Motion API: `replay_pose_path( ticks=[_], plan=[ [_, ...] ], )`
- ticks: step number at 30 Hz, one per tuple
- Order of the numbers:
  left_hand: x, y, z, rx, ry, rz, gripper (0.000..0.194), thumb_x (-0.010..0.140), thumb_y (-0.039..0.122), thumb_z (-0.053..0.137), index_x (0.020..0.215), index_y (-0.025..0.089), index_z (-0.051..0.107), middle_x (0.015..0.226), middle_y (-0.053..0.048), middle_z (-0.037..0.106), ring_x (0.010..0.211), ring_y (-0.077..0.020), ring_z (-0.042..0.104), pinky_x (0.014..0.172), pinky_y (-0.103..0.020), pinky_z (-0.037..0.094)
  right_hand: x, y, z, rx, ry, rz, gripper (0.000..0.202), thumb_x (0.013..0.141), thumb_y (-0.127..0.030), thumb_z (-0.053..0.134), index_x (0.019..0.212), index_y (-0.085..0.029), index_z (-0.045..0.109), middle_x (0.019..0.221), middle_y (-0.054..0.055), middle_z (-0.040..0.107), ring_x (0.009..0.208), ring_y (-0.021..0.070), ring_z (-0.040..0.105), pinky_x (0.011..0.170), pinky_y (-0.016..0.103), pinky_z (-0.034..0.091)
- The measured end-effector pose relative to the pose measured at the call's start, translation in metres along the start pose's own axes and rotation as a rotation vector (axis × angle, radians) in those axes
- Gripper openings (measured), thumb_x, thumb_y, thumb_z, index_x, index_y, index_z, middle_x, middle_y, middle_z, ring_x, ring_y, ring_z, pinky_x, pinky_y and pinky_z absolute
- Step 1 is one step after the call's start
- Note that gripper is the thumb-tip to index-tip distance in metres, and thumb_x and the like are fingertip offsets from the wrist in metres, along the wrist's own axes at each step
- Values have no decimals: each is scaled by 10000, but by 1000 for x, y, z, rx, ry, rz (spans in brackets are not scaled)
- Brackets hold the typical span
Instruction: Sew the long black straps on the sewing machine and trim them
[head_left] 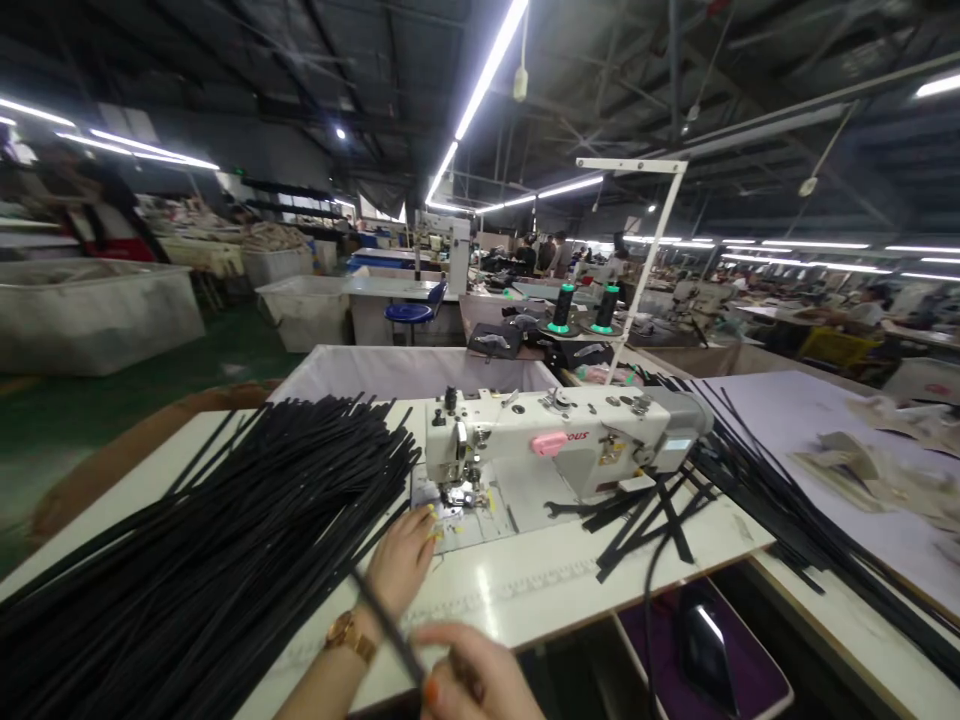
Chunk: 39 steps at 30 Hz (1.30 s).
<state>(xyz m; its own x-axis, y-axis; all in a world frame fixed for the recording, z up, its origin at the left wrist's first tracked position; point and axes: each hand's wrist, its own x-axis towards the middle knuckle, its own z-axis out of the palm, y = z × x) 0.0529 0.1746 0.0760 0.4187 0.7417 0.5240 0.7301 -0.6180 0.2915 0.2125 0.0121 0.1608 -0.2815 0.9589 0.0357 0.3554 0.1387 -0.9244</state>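
My left hand [405,555], with a gold watch [351,636] on its wrist, lies on the metal bed plate of a white sewing machine [555,435]. Its fingers are stretched toward the presser foot [459,497], and no held thing shows in it. Closer to me, my right hand [480,675] is closed around a narrow black strap [386,625], blurred by motion. That strap slants up and left across my left wrist. Left of the machine, a big heap of black straps [225,540] covers the table.
Short black strap pieces [637,525] lie right of the machine, and more long straps [780,500] trail over the right table. Two black thread cones [561,308] stand behind. A phone [705,650] rests in a purple-lined drawer [757,660]. A cable [649,620] hangs over the front edge.
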Motion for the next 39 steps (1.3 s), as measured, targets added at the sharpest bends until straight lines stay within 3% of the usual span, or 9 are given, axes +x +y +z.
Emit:
replay_pose_path(
  ticks=[3,5,11,17,24,39],
  plan=[
    [3,5,-6,-22,-25,-20,365,918,137,435,1233,179,613,1282,-104,627,1206,-248,573,1047,-456,487,37,7,0,227,256,61,448,989,-445,397,1269,-141,568,598,-24,582,641,164,567,722,299,455],
    [4,8,-9,-18,-41,-38,373,921,130,430,1242,183,611,1297,-92,619,1225,-247,559,1070,-458,468,53,23,-3,242,326,95,439,960,-383,443,1297,-120,544,640,-12,594,679,180,564,762,318,444],
    [6,8,-9,18,-77,-47,362,930,120,431,1231,148,630,1330,-91,606,1242,-249,542,1093,-467,444,72,53,-5,248,300,192,455,923,-333,429,1293,-90,537,664,1,597,672,194,558,720,319,443],
    [8,10,-11,46,-145,-10,354,945,134,439,1244,156,629,1333,-68,617,1280,-253,517,1128,-516,385,85,47,-5,239,270,241,443,911,-307,420,1266,-68,536,645,-4,592,661,195,561,715,316,436],
    [10,13,-12,81,-167,6,362,963,157,419,1278,153,598,1393,-80,568,1325,-278,482,1128,-550,356,96,40,-6,183,256,174,216,900,-212,416,961,-139,610,631,-21,561,639,174,544,693,290,426],
    [8,9,-7,17,-163,8,360,953,157,430,1262,190,611,1373,-71,586,1312,-283,495,1119,-570,354,89,37,-9,216,241,202,245,886,-166,412,998,-135,627,609,-20,586,617,174,540,666,282,422]
  ],
)
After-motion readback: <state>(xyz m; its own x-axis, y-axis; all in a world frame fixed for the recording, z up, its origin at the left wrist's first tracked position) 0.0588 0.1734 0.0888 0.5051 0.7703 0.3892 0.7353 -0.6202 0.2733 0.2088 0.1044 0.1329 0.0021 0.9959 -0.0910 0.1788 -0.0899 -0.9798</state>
